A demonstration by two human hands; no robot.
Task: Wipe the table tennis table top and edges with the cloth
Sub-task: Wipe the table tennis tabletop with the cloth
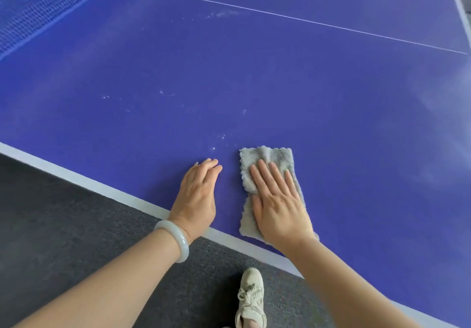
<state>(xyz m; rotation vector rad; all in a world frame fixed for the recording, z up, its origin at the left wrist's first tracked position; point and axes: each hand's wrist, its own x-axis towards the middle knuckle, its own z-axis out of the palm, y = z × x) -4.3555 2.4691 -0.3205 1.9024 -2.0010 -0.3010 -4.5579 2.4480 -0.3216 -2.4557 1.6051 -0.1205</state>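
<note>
Item 1. The surface (254, 72) is blue, with a white band (114, 192) along its near edge and a thin white line (280, 16) across its far part. A blue net (38, 9) is seen at the far left.

Item 2. The cloth (267, 155) is grey and folded into a long strip. It is laid flat on the surface just inside the near edge, with its near end reaching the white band.

Item 3. The right grip (280, 205) is released. It is laid palm down on the cloth with the fingers (265, 174) straight and slightly spread, and the cloth is pressed against the surface. Nothing is pinched or curled round. The far end of the cloth and its left margin are left uncovered.

Item 4. The left grip (197, 195) is released and holds nothing. It is rested palm down on the bare surface just left of the cloth, apart from it, with the fingers together. Its wrist lies over the white band. A pale bracelet (175, 241) is worn on that wrist.

Item 5. White specks (221, 136) are noted on the surface just beyond the cloth and the left grip. More are scattered toward the middle and beside the thin line. Faint pale smears are seen toward the right edge.

Item 6. A dark grey floor (63, 225) is seen below the near edge. One pale laced shoe (251, 294) is planted on it.
</note>
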